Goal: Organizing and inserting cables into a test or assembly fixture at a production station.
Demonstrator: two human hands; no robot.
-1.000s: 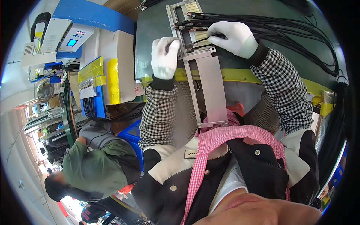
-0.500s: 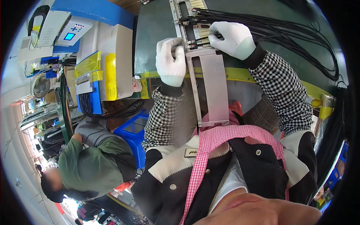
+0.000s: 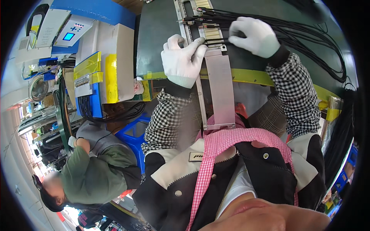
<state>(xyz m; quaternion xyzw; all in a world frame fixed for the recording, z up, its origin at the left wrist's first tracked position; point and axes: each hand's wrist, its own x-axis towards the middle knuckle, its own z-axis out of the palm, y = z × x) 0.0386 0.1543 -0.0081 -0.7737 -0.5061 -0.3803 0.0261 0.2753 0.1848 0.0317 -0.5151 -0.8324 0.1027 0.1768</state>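
My left hand point(image 3: 182, 61), in a white knit glove, has its thumb and forefinger pinched at the left end of a thin black cable point(image 3: 217, 40). My right hand point(image 3: 255, 37), gloved alike, has its fingers curled round the same cable farther right. The cable lies across a long metal fixture point(image 3: 199, 90) with a ribbed cream-coloured strip point(image 3: 213, 34). Fingertips hide the cable's tip. Several more cable ends rest on the fixture's far part, and their black cables point(image 3: 304, 48) sweep off to the right. Towards me the fixture carries a smooth grey metal plate point(image 3: 219, 84).
The dark green table point(image 3: 158, 38) has a yellow-taped front edge point(image 3: 250, 76). To the left stands a white and blue machine point(image 3: 117, 50) with a small screen, black cables hanging below. A co-worker in a green top point(image 3: 98, 167) sits by a blue stool point(image 3: 135, 134).
My left hand has shifted right, its thumb and forefinger now at the cable end. My right hand has drawn back rightwards along the cable. The co-worker's arm has moved.
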